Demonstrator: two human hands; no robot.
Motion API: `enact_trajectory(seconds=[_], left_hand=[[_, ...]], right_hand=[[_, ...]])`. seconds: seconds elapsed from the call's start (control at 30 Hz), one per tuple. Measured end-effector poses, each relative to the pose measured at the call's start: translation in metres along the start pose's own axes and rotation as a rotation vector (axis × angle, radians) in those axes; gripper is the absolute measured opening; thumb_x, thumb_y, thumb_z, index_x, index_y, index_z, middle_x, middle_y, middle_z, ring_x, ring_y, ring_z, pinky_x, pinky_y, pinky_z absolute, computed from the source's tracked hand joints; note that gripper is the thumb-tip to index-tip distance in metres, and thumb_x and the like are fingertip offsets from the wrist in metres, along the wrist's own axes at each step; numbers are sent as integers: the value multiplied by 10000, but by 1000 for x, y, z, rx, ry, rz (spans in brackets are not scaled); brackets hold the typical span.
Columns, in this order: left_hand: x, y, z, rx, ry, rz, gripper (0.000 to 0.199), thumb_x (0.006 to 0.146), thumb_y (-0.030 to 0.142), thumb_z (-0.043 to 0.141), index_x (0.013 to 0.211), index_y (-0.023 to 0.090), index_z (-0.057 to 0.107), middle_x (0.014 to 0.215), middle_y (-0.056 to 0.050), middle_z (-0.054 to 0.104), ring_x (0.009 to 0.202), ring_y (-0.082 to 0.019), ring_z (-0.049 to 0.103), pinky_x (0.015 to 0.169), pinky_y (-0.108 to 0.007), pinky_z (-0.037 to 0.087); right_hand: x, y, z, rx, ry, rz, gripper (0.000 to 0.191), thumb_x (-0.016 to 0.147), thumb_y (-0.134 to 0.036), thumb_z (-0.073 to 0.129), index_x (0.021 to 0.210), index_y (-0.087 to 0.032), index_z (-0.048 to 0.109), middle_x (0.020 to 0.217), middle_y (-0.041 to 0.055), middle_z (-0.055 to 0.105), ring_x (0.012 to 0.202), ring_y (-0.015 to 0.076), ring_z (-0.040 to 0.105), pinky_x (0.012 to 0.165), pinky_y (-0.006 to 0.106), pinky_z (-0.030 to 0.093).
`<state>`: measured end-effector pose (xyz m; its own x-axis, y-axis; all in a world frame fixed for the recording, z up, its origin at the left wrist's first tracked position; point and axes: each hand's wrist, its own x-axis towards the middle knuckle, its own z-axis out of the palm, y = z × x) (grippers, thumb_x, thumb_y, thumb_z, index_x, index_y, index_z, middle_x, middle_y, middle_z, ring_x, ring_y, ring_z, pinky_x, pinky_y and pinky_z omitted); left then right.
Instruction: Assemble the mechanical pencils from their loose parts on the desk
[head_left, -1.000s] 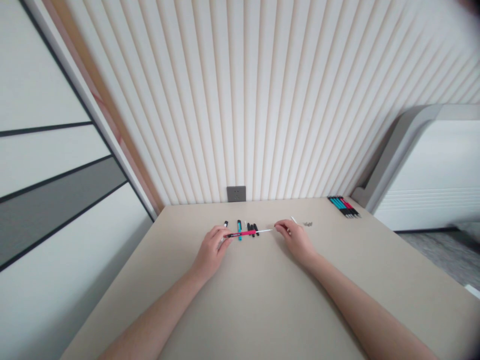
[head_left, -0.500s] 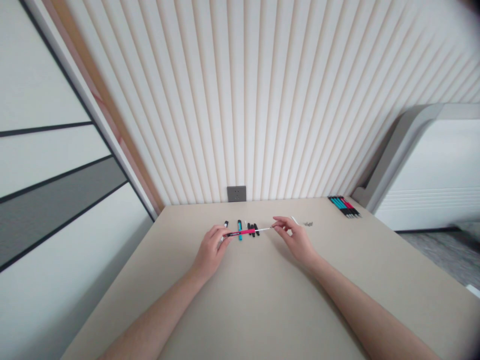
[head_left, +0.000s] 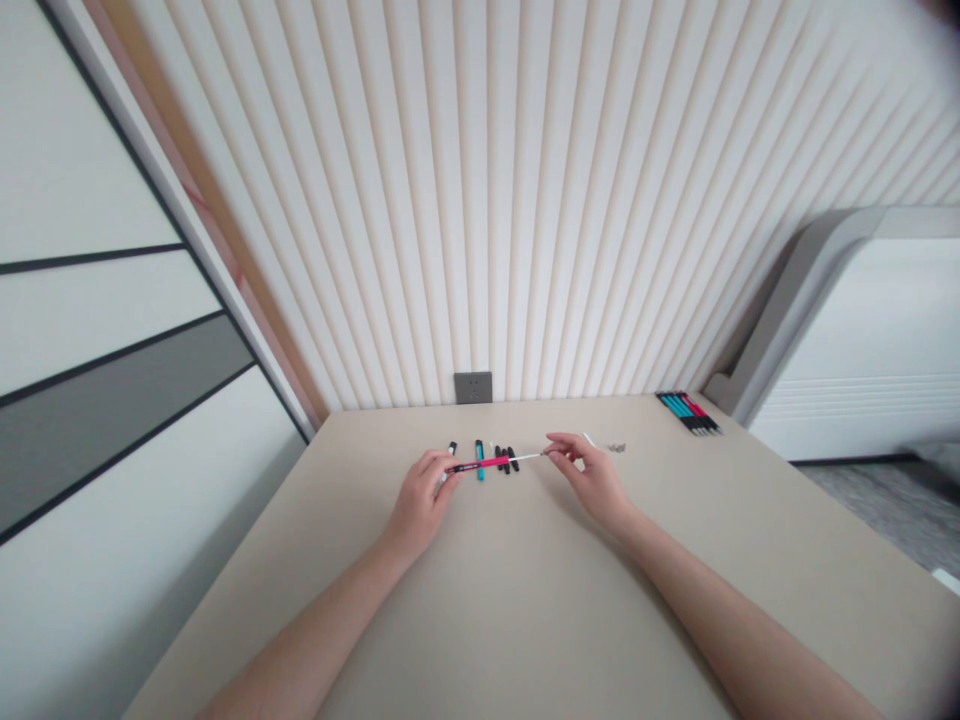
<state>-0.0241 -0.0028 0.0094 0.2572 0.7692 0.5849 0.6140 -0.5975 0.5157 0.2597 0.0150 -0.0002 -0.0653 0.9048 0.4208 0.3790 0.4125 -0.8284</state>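
My left hand (head_left: 420, 506) is closed around the black end of a red and black pen barrel (head_left: 493, 462), held level just above the table. A thin white refill (head_left: 526, 457) sticks out of the barrel's right end. At the refill's far tip, the thumb and forefinger of my right hand (head_left: 597, 484) are pinched together; any small part between them is too tiny to make out. Behind the barrel lie a blue pen barrel (head_left: 480, 449) and several black pen pieces (head_left: 513, 459). A black and white piece (head_left: 452, 447) lies by my left fingers.
Several assembled-looking blue and red pens (head_left: 686, 412) lie side by side at the table's back right. A small pile of grey bits (head_left: 616, 448), possibly springs, and white sticks (head_left: 589, 438) are beyond my right hand. A socket (head_left: 473, 387) is on the ribbed wall behind the table (head_left: 480, 600).
Both hands stay almost in place, with the barrel and refill between them. The barrel has dipped or shifted very slightly; nothing has been let go.
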Motion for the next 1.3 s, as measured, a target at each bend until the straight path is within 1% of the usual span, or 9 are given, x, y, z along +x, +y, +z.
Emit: enact_trajectory(seconds=[0.33,0.53,0.67,0.97,1.13,1.3], left_hand=[[-1,-1,0,10,-25,11,113,939,242,495,969,206,598,970,-50,595,947,-187,578,859,-323,467],[-3,-1,0,32,-72,59,116,937,242,499,997,209,593,985,-56,602,981,-196,576,887,-340,461],[-3,-2,0,36,-80,57,106,937,234,498,992,207,585,980,-54,603,972,-193,580,882,-338,460],[-3,-7,-1,28,-94,62,106,927,238,516,967,203,608,956,-58,628,946,-195,601,865,-336,477],[-3,-7,-3,24,-101,83,123,924,239,512,960,208,625,961,-61,640,948,-202,610,863,-342,485],[-1,-6,-5,30,-99,69,118,934,254,501,960,212,608,946,-54,629,937,-196,605,855,-334,485]], right_hand=[[-3,-6,5,32,-28,12,303,871,-393,561,1094,-204,641,920,74,717,788,196,603,776,365,478],[-5,-13,8,88,-60,9,286,858,-365,588,1092,-208,637,942,70,718,816,193,616,778,355,473],[-7,-15,9,102,-75,7,287,848,-366,601,1089,-214,641,941,67,724,831,199,630,780,357,476],[-9,-14,12,156,-108,49,283,835,-373,622,1064,-208,653,901,63,726,841,202,637,796,361,466],[-9,-18,13,178,-110,77,272,822,-389,639,1020,-204,668,860,50,713,813,192,626,796,351,458],[-10,-20,13,176,-104,84,283,830,-412,629,1023,-208,670,835,39,701,795,188,616,778,335,460]])
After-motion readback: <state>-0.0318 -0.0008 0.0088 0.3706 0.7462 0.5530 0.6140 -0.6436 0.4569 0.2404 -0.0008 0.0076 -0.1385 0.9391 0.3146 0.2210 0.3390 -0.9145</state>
